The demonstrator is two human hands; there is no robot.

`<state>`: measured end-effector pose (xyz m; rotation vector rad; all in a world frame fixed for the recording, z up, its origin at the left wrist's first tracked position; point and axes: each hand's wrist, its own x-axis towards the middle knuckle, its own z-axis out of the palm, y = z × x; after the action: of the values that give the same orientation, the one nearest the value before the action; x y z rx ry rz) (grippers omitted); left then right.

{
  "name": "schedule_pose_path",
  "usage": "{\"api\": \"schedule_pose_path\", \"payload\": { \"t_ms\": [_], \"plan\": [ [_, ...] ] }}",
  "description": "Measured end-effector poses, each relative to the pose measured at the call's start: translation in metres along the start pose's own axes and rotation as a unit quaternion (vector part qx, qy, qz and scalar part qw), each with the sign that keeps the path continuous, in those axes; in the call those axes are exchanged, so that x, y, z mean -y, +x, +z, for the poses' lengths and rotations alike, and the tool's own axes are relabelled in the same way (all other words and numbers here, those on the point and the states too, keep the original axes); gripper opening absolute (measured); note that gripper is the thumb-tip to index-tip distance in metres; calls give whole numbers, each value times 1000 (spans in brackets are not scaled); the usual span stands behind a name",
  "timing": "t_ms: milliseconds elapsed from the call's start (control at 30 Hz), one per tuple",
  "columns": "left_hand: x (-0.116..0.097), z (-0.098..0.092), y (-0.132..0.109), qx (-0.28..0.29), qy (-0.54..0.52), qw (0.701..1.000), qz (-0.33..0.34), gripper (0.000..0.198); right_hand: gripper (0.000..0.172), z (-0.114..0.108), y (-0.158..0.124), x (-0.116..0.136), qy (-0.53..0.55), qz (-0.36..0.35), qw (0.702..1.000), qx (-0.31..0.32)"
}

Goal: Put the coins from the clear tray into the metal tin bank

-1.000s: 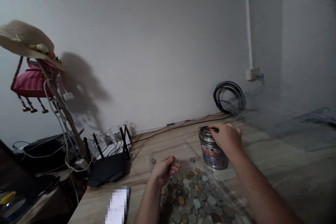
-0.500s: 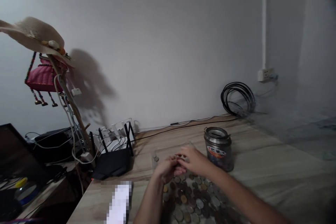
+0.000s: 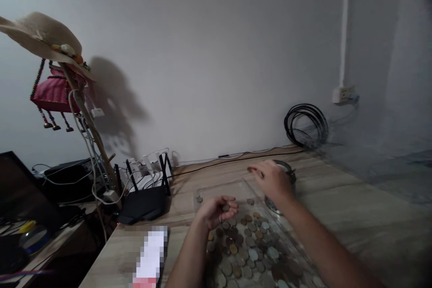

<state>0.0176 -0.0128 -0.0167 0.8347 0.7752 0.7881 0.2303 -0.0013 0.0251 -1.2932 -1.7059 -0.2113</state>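
My left hand [image 3: 218, 211] is palm up with its fingers curled, cupping coins [image 3: 225, 207]. Below it, many silver and brass-coloured coins [image 3: 251, 254] lie spread in a clear shallow tray [image 3: 221, 190]. My right hand [image 3: 272, 183] is up at the metal-topped jar [image 3: 290, 172] and covers much of its lid and side. Its thumb and fingers are pinched together, and a small dark spot shows between them; I cannot make out what they hold.
A phone-like item with a blurred screen [image 3: 150, 254] lies to the left. Behind it stand a black router [image 3: 143, 204] and white plugs. A coiled black cable [image 3: 305, 126] leans on the wall. Further left are a straw hat [image 3: 43, 36], a pink bag [image 3: 56, 94] and a yellow-capped bottle [image 3: 32, 238].
My right hand has moved away from my left palm, up and right to the jar top, now hiding much of the jar. My left hand stays above the coins, its palm now uncovered.
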Motion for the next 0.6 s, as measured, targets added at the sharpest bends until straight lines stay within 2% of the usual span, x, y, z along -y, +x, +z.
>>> {"api": "schedule_pose_path", "payload": {
  "t_ms": [67,100,233,400,500,600],
  "plan": [
    [0,0,-1,-4,2,1000,6,28,26,-15,7,-21,-72,33,993,-82],
    [0,0,-1,-11,6,1000,9,29,25,-20,10,-31,-100,60,989,-94],
    [2,0,1,-43,29,998,34,17,25,-23,13,-56,-147,156,975,-51],
    [4,1,4,-88,50,993,58,5,25,-20,13,-59,-161,199,966,-26],
    [3,2,4,-93,73,990,77,8,23,-23,13,-52,-149,193,969,-36],
    [2,3,2,-103,65,988,92,11,25,-20,11,-34,-103,103,982,-124]
  ]
}}
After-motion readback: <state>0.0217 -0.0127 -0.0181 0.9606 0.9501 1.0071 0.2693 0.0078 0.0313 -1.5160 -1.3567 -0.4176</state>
